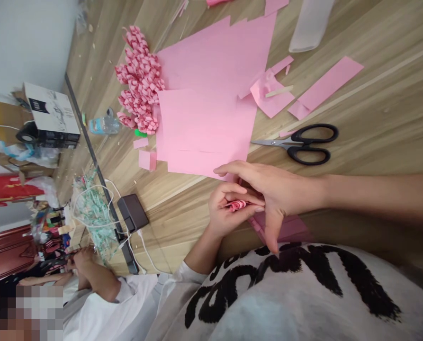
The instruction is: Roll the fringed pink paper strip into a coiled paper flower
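Note:
My left hand (222, 208) is closed around a small rolled pink paper flower (237, 205), with its curled end showing between thumb and fingers. Over it reaches my right hand (273, 187), its thumb and index finger spread wide; its other fingers are partly hidden. Below the right hand lies a darker pink paper piece (289, 228), shaded and partly covered. Large pink paper sheets (204, 118) lie just beyond both hands. Black-handled scissors (298, 143) rest partly open on the wooden table, beyond my right wrist.
A pile of curled pink paper flowers (140, 80) sits left of the sheets. Pink offcuts (330, 85) are scattered at right. A water bottle (103, 125), a dark box with cables (133, 211) and a white carton (51, 111) stand leftward. Another person (104, 308) works at lower left.

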`<state>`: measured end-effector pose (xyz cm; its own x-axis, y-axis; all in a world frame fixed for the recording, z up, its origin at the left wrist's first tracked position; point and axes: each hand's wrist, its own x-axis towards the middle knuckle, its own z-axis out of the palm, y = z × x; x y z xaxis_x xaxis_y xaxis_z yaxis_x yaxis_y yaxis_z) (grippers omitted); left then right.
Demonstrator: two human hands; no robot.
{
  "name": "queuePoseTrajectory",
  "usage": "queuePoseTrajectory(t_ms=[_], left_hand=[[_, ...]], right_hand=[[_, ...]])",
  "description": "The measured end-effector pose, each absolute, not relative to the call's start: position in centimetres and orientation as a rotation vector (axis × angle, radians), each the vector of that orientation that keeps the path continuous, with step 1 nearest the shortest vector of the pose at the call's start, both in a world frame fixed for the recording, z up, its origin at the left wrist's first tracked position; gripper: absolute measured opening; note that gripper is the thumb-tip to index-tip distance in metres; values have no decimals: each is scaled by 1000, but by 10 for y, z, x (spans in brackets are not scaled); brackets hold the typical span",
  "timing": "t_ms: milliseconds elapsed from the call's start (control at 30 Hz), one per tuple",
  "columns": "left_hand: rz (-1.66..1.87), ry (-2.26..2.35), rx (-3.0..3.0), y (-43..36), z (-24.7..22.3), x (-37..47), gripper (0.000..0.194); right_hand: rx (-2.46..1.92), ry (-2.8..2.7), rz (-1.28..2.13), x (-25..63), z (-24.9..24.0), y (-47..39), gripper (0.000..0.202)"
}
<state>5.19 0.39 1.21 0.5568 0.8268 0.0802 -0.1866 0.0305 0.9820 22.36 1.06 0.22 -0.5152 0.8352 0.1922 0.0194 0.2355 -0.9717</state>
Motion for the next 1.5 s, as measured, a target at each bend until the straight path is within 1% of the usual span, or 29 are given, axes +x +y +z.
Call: queuePoseTrajectory(t_ms=[67, 133, 167, 233, 333, 367, 433, 567, 967, 1133, 1333, 1500], left_hand=[[876, 618, 1317, 4, 12, 53, 40], [916, 684, 1289, 5, 11, 54, 36], [951, 745, 1259, 6, 11, 54, 33], [1025, 894, 1160, 10, 11, 54, 32], [1102, 1101, 929, 18, 11, 55, 46], [1103, 1144, 865, 21, 11, 55, 51], [1091, 1191, 799, 24, 12, 55, 56], [1080, 1210, 804, 24, 13, 57, 57], [1029, 1268, 912, 21, 11, 56, 56], [1066, 1268, 906, 20, 11, 56, 52], [1079, 1256, 887, 21, 12, 58, 52], [1043, 1235, 909, 21, 12, 56, 53]], right_hand=[[-804, -1739, 1376, 224, 2, 11, 135], [-838, -1679, 1386, 224, 0, 11, 125], [-871, -1629, 1379, 224, -1, 12, 116], [-951, -1509, 1318, 225, -3, 14, 90], [-1021, -1391, 1160, 226, -5, 17, 45], [-1024, -1390, 1116, 226, -5, 17, 35], [-1008, -1439, 1055, 227, -5, 18, 25], [-950, -1555, 979, 227, -5, 18, 20], [-917, -1663, 762, 227, -9, 18, 16], [-941, -1678, 755, 228, -8, 17, 13], [-965, -1660, 780, 228, -6, 17, 13], [-970, -1668, 731, 228, -8, 16, 14]])
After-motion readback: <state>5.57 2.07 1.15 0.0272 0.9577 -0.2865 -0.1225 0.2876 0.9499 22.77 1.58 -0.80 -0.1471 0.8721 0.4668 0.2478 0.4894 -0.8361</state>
